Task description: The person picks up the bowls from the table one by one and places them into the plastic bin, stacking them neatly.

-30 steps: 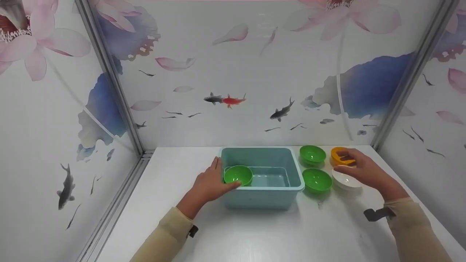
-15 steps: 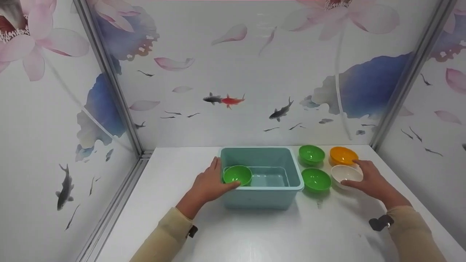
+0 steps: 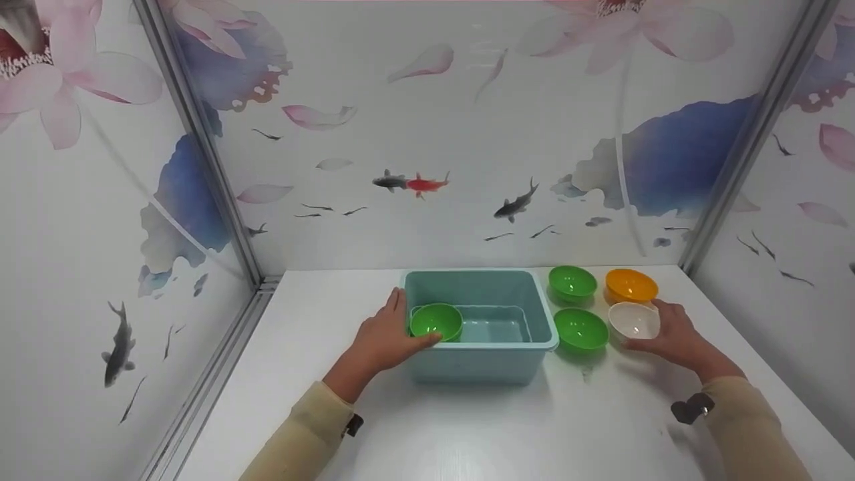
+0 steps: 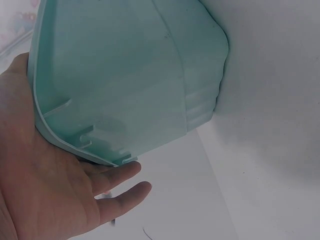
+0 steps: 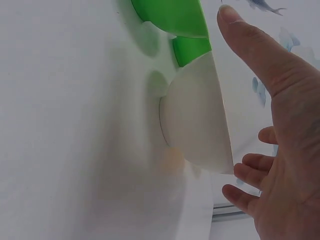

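Observation:
My left hand (image 3: 387, 334) rests at the front left corner of a light blue-green plastic bin (image 3: 477, 364), its thumb over the front rim. In the left wrist view, two fingers (image 4: 125, 200) stretch out straight past the rim. Inside the bin, at the left, sits a green bowl (image 3: 437, 321). My right hand (image 3: 674, 337) is at the right side of a white bowl (image 3: 631, 321) on the table. The right wrist view shows thumb and fingers spread around the rim of that bowl, the thumb raised apart from it.
Two more green bowls, one at the back (image 3: 572, 284) and one in front (image 3: 581, 331), stand just right of the bin. An orange bowl (image 3: 631, 286) stands behind the white one. Printed panels (image 3: 427, 133) enclose the white table (image 3: 454, 434) at the back and sides.
My right hand has come back from over the orange and white bowls, then moved in to the right side of the white bowl. The left hand and bin have stayed in place.

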